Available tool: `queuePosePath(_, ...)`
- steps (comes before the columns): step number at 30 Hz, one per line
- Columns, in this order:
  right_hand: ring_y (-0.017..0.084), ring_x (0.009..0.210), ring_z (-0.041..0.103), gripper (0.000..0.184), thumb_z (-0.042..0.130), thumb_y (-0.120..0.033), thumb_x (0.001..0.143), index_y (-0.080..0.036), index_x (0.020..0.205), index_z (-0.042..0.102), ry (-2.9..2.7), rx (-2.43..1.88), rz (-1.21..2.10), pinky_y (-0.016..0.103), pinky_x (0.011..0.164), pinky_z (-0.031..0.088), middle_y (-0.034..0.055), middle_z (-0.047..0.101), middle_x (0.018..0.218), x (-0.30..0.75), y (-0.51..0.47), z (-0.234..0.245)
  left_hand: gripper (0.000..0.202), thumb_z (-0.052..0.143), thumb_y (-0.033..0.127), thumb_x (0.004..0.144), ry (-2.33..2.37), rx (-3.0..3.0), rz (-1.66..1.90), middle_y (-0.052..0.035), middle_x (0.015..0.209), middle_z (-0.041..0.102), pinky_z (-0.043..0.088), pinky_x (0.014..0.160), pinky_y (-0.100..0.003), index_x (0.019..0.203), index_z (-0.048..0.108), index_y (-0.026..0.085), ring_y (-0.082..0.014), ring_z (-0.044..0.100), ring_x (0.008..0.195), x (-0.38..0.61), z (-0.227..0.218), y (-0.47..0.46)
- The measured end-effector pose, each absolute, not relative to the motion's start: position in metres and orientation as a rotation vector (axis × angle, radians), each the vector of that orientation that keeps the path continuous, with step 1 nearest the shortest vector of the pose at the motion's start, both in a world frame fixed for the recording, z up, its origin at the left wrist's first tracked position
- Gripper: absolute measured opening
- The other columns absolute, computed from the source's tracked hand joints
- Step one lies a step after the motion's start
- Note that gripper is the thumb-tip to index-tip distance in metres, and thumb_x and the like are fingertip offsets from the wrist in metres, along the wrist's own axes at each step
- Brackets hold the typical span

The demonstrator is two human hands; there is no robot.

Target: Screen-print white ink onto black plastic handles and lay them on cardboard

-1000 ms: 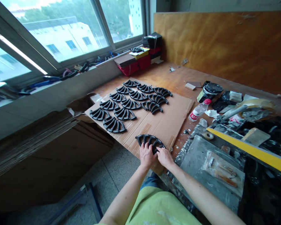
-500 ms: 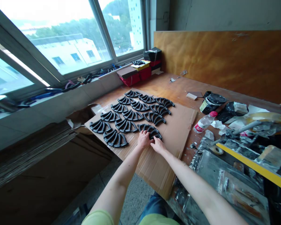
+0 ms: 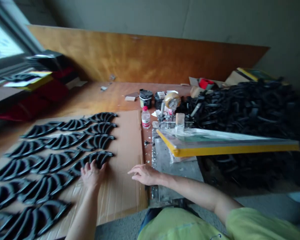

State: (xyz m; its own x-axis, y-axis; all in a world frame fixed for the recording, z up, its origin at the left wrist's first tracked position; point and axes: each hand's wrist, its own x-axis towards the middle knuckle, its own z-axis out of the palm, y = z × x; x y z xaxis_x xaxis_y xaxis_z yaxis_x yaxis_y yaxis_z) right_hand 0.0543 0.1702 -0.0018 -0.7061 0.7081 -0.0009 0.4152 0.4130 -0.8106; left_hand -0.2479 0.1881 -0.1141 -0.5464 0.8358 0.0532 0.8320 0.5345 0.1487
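Observation:
My left hand [image 3: 92, 175] rests at the near edge of a black, ribbed, fan-shaped piece [image 3: 100, 160], fingers spread and touching it rather than wrapped around it. That piece is the nearest of the right-hand column among several alike, laid in rows on a cardboard sheet [image 3: 126, 143]. Over the sheet's right edge is my right hand [image 3: 143, 174], empty, with its fingers stretched out to the left. Another fan-shaped piece [image 3: 50, 186] lies to the left of my left hand. Motion blurs the picture somewhat.
A screen-like frame with a yellow edge [image 3: 202, 151] juts out at right, before a large heap of black parts [image 3: 252, 113]. A red-capped bottle [image 3: 145, 118], a black tub [image 3: 146, 98] and a tape roll [image 3: 172, 100] stand beyond the cardboard. Red and black stacks [image 3: 47, 90] sit at left.
The view has swung right, bringing the black heap into sight. My right hand has left the fan-shaped piece and moved right; my left hand stays at it.

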Motion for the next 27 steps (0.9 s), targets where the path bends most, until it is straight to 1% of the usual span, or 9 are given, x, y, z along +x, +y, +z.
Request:
queuePosePath(5, 0.015, 0.095, 0.063, 0.021, 0.052, -0.016, 0.088, -0.02, 0.098, 0.07, -2.112, -1.424, 0.807, 0.025, 0.087, 0.044, 0.004, 0.07, 0.1, 0.231, 0.158, 0.022, 0.076, 0.052, 0.062, 0.074, 2.746, 1.419, 0.261, -0.0124, 0.152, 0.03, 0.032, 0.102, -0.055, 0.139, 0.039, 0.025, -0.0396, 0.029, 0.136, -0.221, -0.102, 0.18)
queuePosePath(9, 0.02, 0.093, 0.065, 0.021, 0.048, -0.015, 0.089, -0.018, 0.094, 0.067, -2.04, -2.195, 0.53, 0.028, 0.082, 0.045, 0.0098, 0.071, 0.094, 0.354, 0.156, 0.011, 0.069, 0.045, 0.057, 0.081, 2.607, 1.6, 0.522, -0.0212, 0.148, 0.032, 0.029, 0.108, -0.048, 0.134, 0.046, 0.013, -0.0346, 0.03, 0.137, -0.159, -0.081, 0.155)
queuePosePath(11, 0.023, 0.092, 0.066, 0.021, 0.05, -0.022, 0.09, -0.015, 0.105, 0.063, -2.02, -2.453, 0.526, 0.03, 0.078, 0.046, 0.0138, 0.07, 0.092, 0.385, 0.152, -0.005, 0.064, 0.044, 0.055, 0.083, 2.532, 1.61, 0.589, -0.0227, 0.146, 0.035, 0.032, 0.106, -0.048, 0.129, 0.051, 0.011, -0.0346, 0.033, 0.135, -0.121, -0.073, 0.142)
queuePosePath(13, 0.025, 0.093, 0.066, 0.035, 0.054, -0.024, 0.088, -0.013, 0.121, 0.053, -2.01, -2.551, 0.551, 0.031, 0.077, 0.046, 0.0166, 0.07, 0.096, 0.396, 0.145, -0.023, 0.058, 0.045, 0.053, 0.083, 2.469, 1.544, 0.617, -0.0205, 0.145, 0.037, 0.037, 0.101, -0.048, 0.125, 0.055, 0.014, -0.0348, 0.042, 0.128, -0.084, -0.067, 0.131)
queuePosePath(15, 0.025, 0.092, 0.066, 0.045, 0.057, -0.022, 0.086, -0.011, 0.128, 0.046, -1.946, -2.56, 0.559, 0.031, 0.077, 0.046, 0.0167, 0.069, 0.096, 0.397, 0.138, -0.035, 0.054, 0.048, 0.053, 0.082, 2.392, 1.46, 0.65, -0.0175, 0.145, 0.039, 0.041, 0.096, -0.048, 0.122, 0.057, 0.017, -0.0335, 0.051, 0.118, -0.053, -0.062, 0.123)
queuePosePath(20, 0.021, 0.099, 0.061, 0.028, 0.055, -0.018, 0.086, -0.016, 0.114, 0.056, -1.909, -2.073, 0.385, 0.031, 0.086, 0.045, 0.0099, 0.066, 0.104, 0.38, 0.141, -0.028, 0.047, 0.055, 0.051, 0.08, 2.044, 1.294, 1.035, -0.0128, 0.136, 0.05, 0.046, 0.093, -0.037, 0.115, 0.06, 0.02, -0.0255, 0.054, 0.116, -0.003, -0.033, 0.123)
queuePosePath(22, 0.019, 0.104, 0.057, 0.026, 0.054, -0.014, 0.086, -0.02, 0.111, 0.06, -2.057, -1.698, 0.377, 0.03, 0.091, 0.042, 0.0064, 0.064, 0.108, 0.363, 0.154, -0.019, 0.046, 0.059, 0.05, 0.078, 1.896, 1.21, 1.222, -0.011, 0.121, 0.06, 0.048, 0.089, -0.033, 0.113, 0.061, 0.02, -0.0222, 0.057, 0.11, 0.011, -0.006, 0.133)
queuePosePath(24, 0.018, 0.102, 0.055, 0.025, 0.052, -0.012, 0.087, -0.02, 0.108, 0.063, -2.174, -1.442, 0.387, 0.03, 0.092, 0.042, 0.0054, 0.064, 0.106, 0.342, 0.169, -0.013, 0.044, 0.062, 0.049, 0.076, 1.741, 1.12, 1.408, -0.0056, 0.095, 0.065, 0.051, 0.08, -0.03, 0.109, 0.062, 0.019, -0.0172, 0.062, 0.089, 0.025, 0.029, 0.147)
queuePosePath(27, 0.019, 0.097, 0.054, 0.023, 0.05, -0.013, 0.088, -0.019, 0.102, 0.067, -2.324, -1.322, 0.355, 0.031, 0.086, 0.043, 0.0066, 0.063, 0.096, 0.311, 0.185, -0.012, 0.034, 0.061, 0.046, 0.078, 1.448, 1.052, 1.64, 0.0041, 0.063, 0.053, 0.051, 0.064, -0.024, 0.094, 0.064, 0.016, -0.009, 0.052, 0.058, 0.044, 0.085, 0.168)
